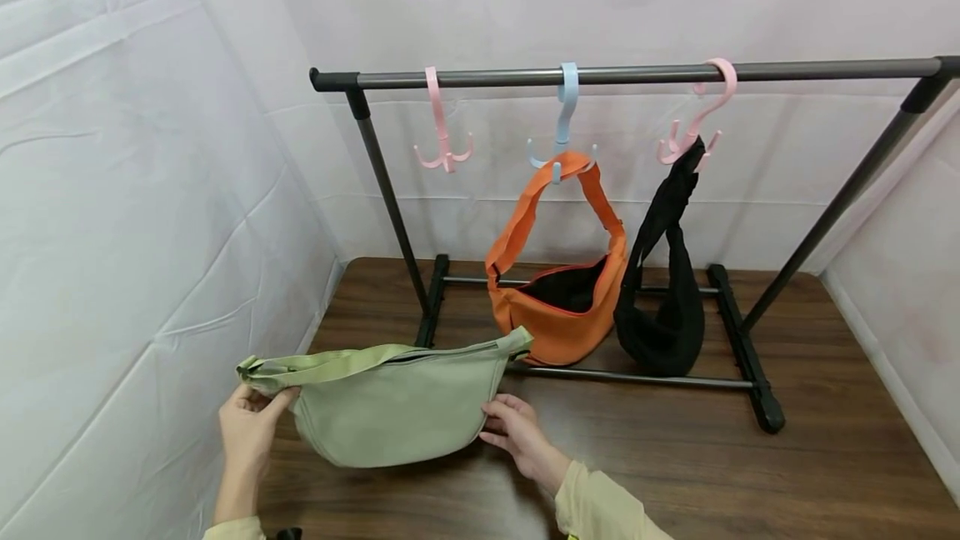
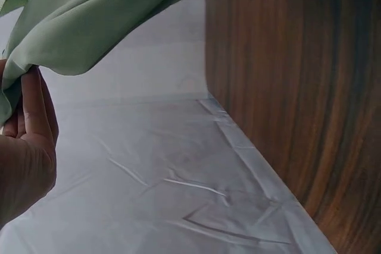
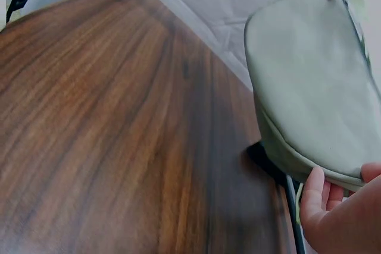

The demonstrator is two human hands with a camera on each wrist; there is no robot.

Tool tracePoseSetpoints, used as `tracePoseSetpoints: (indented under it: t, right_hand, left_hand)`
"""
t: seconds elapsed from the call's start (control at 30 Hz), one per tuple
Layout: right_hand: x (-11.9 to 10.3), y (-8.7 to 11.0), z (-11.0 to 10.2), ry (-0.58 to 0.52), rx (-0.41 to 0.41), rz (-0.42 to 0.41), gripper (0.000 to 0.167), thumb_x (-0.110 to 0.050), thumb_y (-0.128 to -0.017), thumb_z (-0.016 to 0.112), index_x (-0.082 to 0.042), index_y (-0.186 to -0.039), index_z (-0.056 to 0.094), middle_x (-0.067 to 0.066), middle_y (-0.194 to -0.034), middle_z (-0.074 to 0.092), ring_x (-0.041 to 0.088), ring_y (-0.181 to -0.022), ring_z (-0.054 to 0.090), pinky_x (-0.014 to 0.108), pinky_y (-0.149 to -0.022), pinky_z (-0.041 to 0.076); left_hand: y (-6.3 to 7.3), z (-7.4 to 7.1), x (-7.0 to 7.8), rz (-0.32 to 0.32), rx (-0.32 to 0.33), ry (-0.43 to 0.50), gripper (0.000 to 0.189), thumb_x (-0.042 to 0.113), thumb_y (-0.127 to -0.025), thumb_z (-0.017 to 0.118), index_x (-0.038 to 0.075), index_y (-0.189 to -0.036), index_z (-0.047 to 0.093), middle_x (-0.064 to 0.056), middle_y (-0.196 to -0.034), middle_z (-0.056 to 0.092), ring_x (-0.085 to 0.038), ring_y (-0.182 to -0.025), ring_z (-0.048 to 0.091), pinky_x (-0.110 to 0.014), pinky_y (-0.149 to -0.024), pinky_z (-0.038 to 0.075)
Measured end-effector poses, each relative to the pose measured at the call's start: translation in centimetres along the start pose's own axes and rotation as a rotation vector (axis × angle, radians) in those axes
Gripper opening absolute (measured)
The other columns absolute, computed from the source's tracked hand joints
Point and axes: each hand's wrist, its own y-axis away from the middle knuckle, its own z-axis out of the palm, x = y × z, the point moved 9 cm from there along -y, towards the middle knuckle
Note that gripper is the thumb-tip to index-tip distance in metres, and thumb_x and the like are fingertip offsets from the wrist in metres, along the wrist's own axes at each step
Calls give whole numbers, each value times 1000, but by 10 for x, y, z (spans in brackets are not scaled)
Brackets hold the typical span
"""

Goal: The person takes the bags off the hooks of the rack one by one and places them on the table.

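Head view: the left hand [image 1: 250, 425] and right hand [image 1: 519, 436] each pinch an end of the green bag [image 1: 397, 415], held above the table [image 1: 637, 448] before the rack [image 1: 645, 75]; being limp, it could slip from those grips, or its loose strap [image 1: 337, 364] could catch the rack

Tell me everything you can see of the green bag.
The green bag looks like soft, pale fabric, with a rounded bottom and seamed edges. A yellower strap lies along its top, near a zip. It is held lengthwise across, above the brown table, in front of the rack's left end. The left hand pinches one end; the right hand grips the other.
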Motion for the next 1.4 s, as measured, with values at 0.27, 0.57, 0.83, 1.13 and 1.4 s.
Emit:
tracePoseSetpoints:
  t: [0.27, 0.57, 0.83, 1.13, 1.4]
  right_hand:
    - [9, 4, 3, 7, 16, 38, 4, -12, -84, 58, -11, -84, 54, -1, -74, 55, 10, -68, 55, 27, -66, 52]
    - [23, 2, 6, 10, 52, 92, 5, -11, -84, 58, -10, -83, 53, 1, -76, 53, 13, -69, 53, 30, -67, 52]
    - [32, -6, 10, 18, 63, 100, 6, -10, -84, 57, -7, -87, 52, 2, -77, 51, 16, -73, 51, 29, -68, 52]
    - [25, -17, 7, 72, 86, 34, 26, -10, -86, 56, 5, -108, 52, 6, -85, 51, 17, -74, 52, 29, -67, 53]
    - [24, -33, 0, 118, 110, 11, 36, -9, -87, 57, 11, -116, 47, 12, -92, 52, 19, -76, 53, 32, -69, 53]
  left_hand:
    - [-30, -4, -42, 69, -141, 63, 31, -5, -73, 68, 4, -102, 63, 6, -86, 66, -2, -76, 61, -12, -65, 47]
    - [-61, -14, -90, -11, -171, -15, 40, 6, -74, 72, 2, -112, 60, 7, -89, 66, -2, -78, 59, -14, -64, 48]
    - [-88, -24, -138, -73, -146, -68, 35, 11, -74, 74, 7, -107, 63, 5, -84, 68, -4, -70, 59, -18, -56, 49]
    - [-121, -42, -211, -179, -70, -292, 51, 30, -73, 76, 11, -115, 57, 10, -92, 65, 0, -71, 60, -17, -58, 50]
    - [-105, -30, -198, -255, -48, -295, 54, 24, -76, 71, 2, -121, 53, 4, -98, 63, 3, -71, 59, -16, -59, 50]
